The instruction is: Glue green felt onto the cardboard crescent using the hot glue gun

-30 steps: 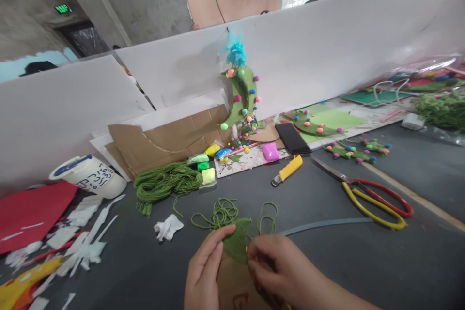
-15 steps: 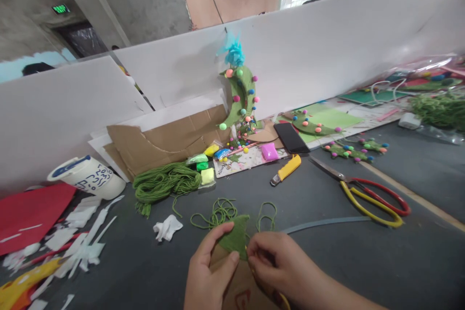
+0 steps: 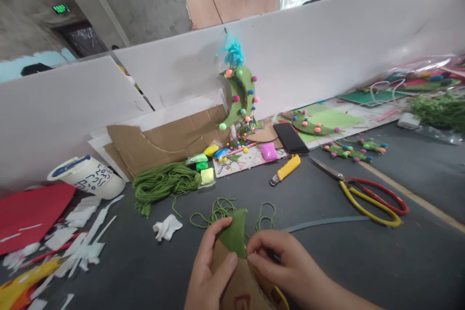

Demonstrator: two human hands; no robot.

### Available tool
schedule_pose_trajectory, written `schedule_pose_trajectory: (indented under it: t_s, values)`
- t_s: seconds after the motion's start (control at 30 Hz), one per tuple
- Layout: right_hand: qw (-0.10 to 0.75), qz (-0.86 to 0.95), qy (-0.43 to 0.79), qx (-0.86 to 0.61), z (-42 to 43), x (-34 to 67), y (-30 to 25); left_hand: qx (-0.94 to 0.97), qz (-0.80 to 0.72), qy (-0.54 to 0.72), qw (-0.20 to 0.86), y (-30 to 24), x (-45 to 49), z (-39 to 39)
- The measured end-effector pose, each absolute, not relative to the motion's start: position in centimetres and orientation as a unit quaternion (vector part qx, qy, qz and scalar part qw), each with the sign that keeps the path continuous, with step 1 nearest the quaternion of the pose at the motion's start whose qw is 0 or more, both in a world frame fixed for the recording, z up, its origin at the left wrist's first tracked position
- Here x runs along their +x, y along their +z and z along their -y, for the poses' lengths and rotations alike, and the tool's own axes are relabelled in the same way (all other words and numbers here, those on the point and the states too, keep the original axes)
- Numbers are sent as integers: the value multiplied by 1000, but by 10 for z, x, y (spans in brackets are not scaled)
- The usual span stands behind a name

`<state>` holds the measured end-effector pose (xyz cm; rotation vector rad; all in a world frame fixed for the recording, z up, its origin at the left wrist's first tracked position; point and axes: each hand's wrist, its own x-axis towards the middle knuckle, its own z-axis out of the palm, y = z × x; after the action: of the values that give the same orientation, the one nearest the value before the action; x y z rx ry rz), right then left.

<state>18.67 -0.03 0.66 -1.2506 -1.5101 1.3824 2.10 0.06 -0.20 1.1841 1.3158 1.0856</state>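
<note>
Cardboard piece, green-tipped, at six o'clock in view. Left hand clasps its nine-o'clock side. Right hand: fingers curled at its two-o'clock edge; cannot tell grip.

Lower centre of the frame, the cardboard piece is brown with a printed mark that, slightly blurred, seems red; the yarn wrapping at its tip is green. The yarn bundle, left of centre, is also green. At right, the scissors have one red and one yellow handle; the cutter is yellow. Upper centre, a green crescent is dotted with pink, coral, blue and mint balls beneath a turquoise tuft. At left, a white cup carries blue lettering
</note>
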Motion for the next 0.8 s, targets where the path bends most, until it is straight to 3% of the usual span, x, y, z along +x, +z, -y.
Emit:
schedule_pose_trajectory:
  t_s: [0.2,0.47,0.63,0.8]
  values:
    - [390,620,488,-474,1,191,12,465,-497,510,525,3,32,6]
    - [423,659,460,-417,6,187,12,354,-343,511,705,0,37,13]
    - [435,684,431,-397,8,181,10,259,-223,428,837,8,35,11]
    - [398,683,424,-442,6,181,9,182,-136,425,876,5,27,3]
